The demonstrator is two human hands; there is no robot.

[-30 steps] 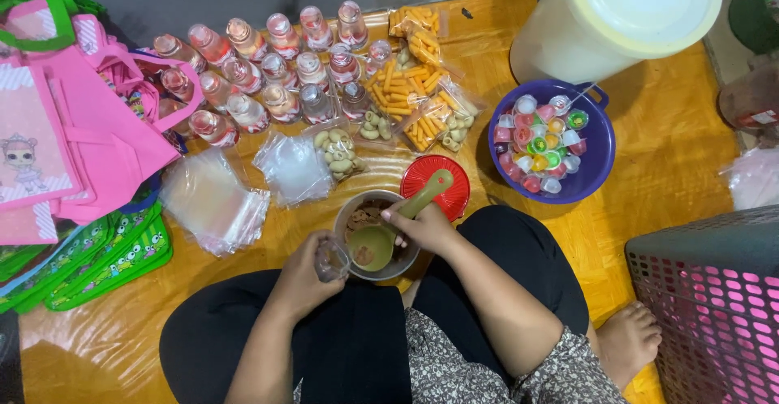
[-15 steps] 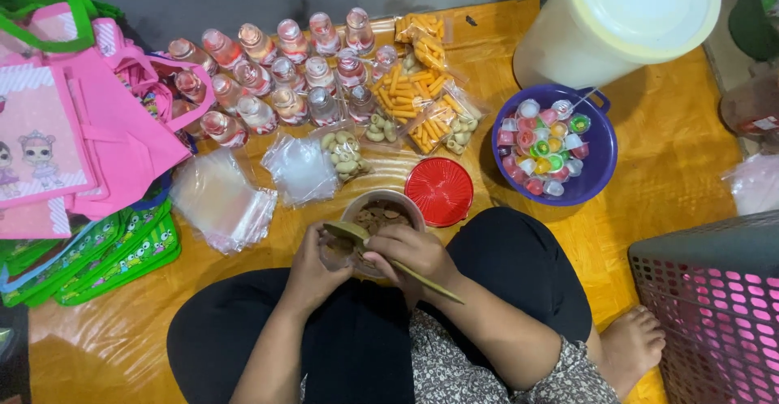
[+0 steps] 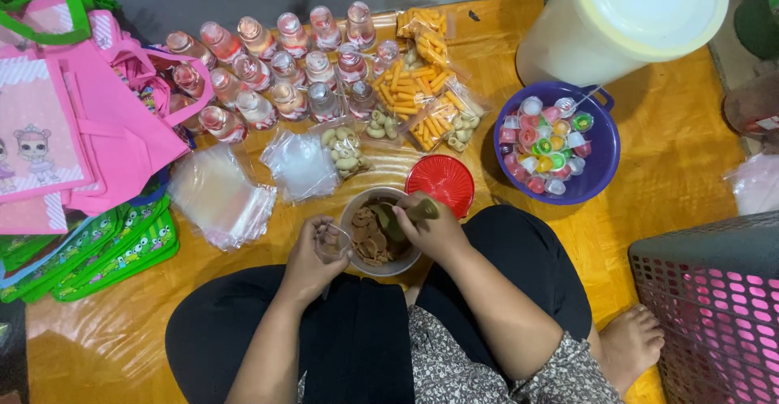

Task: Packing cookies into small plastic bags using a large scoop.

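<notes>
A round jar (image 3: 357,209) of brown biscuits stands on the orange mat between my knees. My right hand (image 3: 434,227) grips a green scoop (image 3: 395,222) dipped into the biscuits. My left hand (image 3: 312,250) holds a small clear plastic bag (image 3: 330,242) against the jar's left rim. The jar's red lid (image 3: 441,182) lies just behind it to the right.
Clear empty bags (image 3: 223,197) lie at the left, filled snack bags (image 3: 422,96) and several small bottles (image 3: 276,71) behind. A purple bowl of jelly cups (image 3: 600,169), a large white bucket (image 3: 625,19), pink and green tote bags (image 3: 73,144) and a grey basket (image 3: 714,307) surround me.
My right hand has brought the green scoop down from lying across the jar into the biscuits. My left hand has shifted to the jar's left rim with the small bag.
</notes>
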